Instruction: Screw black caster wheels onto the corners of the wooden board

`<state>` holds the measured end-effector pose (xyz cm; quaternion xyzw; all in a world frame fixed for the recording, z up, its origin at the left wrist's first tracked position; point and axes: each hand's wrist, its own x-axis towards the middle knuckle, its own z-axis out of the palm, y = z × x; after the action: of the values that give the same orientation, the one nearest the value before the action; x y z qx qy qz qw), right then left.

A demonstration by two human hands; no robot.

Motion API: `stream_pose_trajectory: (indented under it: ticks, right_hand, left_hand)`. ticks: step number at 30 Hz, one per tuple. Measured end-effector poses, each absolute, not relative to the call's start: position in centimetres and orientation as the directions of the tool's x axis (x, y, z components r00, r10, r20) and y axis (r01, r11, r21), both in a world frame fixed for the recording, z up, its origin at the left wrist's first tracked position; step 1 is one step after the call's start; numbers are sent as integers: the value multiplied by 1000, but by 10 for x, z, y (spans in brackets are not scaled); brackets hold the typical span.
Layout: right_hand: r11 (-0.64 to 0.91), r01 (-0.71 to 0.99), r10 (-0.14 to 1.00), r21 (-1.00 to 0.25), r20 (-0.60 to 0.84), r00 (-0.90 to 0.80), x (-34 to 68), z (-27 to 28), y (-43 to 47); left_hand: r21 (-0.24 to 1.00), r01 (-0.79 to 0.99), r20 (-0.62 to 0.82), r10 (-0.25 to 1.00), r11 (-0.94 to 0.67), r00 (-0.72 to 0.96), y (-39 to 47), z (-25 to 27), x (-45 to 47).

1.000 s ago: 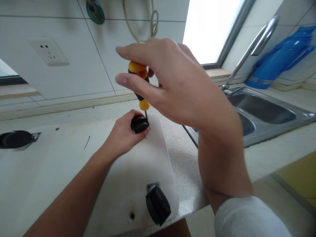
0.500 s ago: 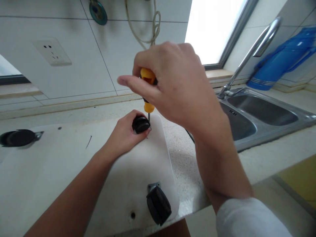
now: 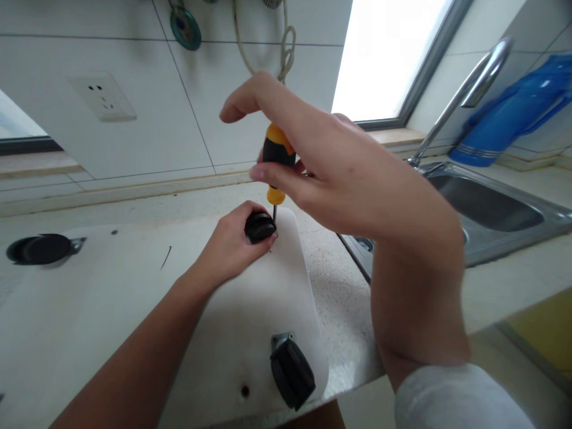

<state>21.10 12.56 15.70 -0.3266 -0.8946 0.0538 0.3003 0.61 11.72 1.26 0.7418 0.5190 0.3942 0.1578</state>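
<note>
My left hand (image 3: 235, 241) is closed round a black caster wheel (image 3: 260, 227) near the far right corner of a white board (image 3: 214, 351). In my right hand (image 3: 322, 161) is a yellow and black screwdriver (image 3: 279, 149), held upright between the thumb and some fingers, with the index finger lifted off. Its metal shaft points down beside the held caster; the tip is hidden behind it. Another black caster (image 3: 292, 372) is mounted at the board's near right corner. A third caster (image 3: 40, 249) sits at the far left.
The board lies on a speckled countertop (image 3: 330, 280). To the right are a steel sink (image 3: 491, 202), a curved faucet (image 3: 465, 89) and a blue thermos jug (image 3: 513, 113). On the tiled wall behind are a power socket (image 3: 102, 98) and a looped pale cord (image 3: 288, 53).
My right hand has turned about the screwdriver handle; its index finger has come off and the wrist has swung right. My left hand keeps its hold on the caster. The view has shifted slightly.
</note>
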Motion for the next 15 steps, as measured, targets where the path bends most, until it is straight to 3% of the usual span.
stream_pose_trajectory:
  ticks: [3,8,12,15]
  right_hand:
    - [702,653,671,-285,572,-472,209,154,130]
    - [806,507,587,-305,525,-617,212,155,128]
    - [643,741,681,-191,586,-440,204,156,123]
    - [701,688,655,-188,552,-516,203,156,120]
  left_hand:
    - [646,638,423,892,-419,158,117,12,6]
    - [646,641,420,894,-414,154,117,13,6]
    - [648,647,409,900,-402,151,117,14,7]
    - [652,655,394,909,-382,137,117,14,7]
